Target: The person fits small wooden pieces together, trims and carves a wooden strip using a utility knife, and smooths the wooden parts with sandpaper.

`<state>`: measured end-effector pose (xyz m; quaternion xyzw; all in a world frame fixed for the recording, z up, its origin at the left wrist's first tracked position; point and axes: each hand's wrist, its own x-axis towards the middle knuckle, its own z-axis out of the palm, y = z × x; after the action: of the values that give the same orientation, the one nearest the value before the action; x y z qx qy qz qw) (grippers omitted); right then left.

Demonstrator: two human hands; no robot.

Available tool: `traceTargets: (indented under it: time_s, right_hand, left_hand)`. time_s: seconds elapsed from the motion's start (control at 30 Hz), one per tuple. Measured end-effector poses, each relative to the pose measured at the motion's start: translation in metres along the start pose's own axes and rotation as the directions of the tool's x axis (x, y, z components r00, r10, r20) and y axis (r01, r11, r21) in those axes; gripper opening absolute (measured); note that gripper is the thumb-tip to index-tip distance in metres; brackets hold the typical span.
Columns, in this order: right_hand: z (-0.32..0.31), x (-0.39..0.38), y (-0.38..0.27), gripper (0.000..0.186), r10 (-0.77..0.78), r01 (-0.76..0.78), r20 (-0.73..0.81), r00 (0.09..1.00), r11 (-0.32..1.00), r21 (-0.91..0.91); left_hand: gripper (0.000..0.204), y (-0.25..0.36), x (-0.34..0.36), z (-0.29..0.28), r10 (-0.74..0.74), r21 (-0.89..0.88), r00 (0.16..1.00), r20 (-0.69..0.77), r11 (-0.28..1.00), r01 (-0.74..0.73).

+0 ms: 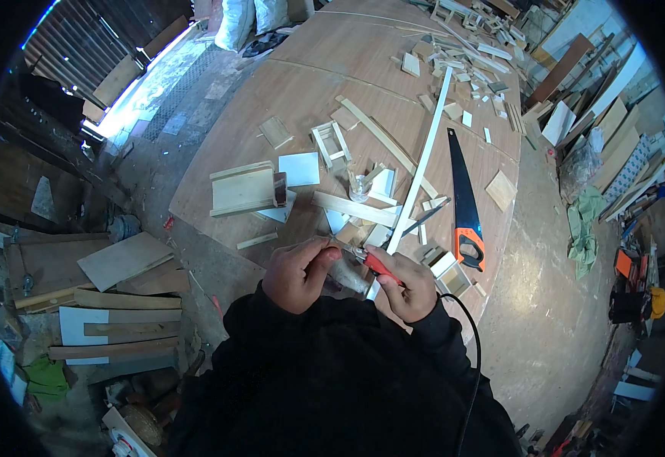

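Observation:
Close in front of my body, both hands meet over the table's near edge. My right hand (409,288) is wrapped round the red handles of a pair of pliers (378,264), whose metal jaws point left toward my other hand. With thumb and fingers pinched together, my left hand (298,276) is right at the jaws; what it pinches is too small to make out. Just below the pliers lies a translucent plastic bag (349,276). A long white strip (424,160) runs away from beside my right hand across the table.
A handsaw (467,202) with an orange and black handle lies right of the strip. Small wooden frames, boards and a clear cup (358,189) are spread over the table (233,129). Offcuts pile up at its far end. Boards (131,263) stack on the left. A black cable (476,343) hangs by my right arm.

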<state>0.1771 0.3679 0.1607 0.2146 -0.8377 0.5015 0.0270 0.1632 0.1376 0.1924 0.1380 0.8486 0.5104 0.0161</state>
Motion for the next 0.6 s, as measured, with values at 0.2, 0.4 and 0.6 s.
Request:
traceTargets:
  time_s: [0.2,0.4,0.6]
  right_hand:
    - [0.001,0.003,-0.007,0.040,-0.015,0.015,0.000,1.000,0.999,-0.030]
    - [0.002,0.003,-0.013,0.041,0.005,-0.004,0.014,1.000,0.996,-0.093]
    - [-0.002,0.005,-0.023,0.041,0.029,-0.020,0.045,0.999,0.981,-0.194]
  left_hand:
    - [0.017,-0.009,-0.005,0.010,0.120,-0.018,0.986,-0.115,0.992,-0.123]
    - [0.020,-0.012,-0.006,0.008,0.057,-0.016,0.993,-0.098,0.998,-0.059]
    - [0.027,-0.015,-0.008,0.005,-0.074,-0.185,0.995,-0.063,0.981,0.061]
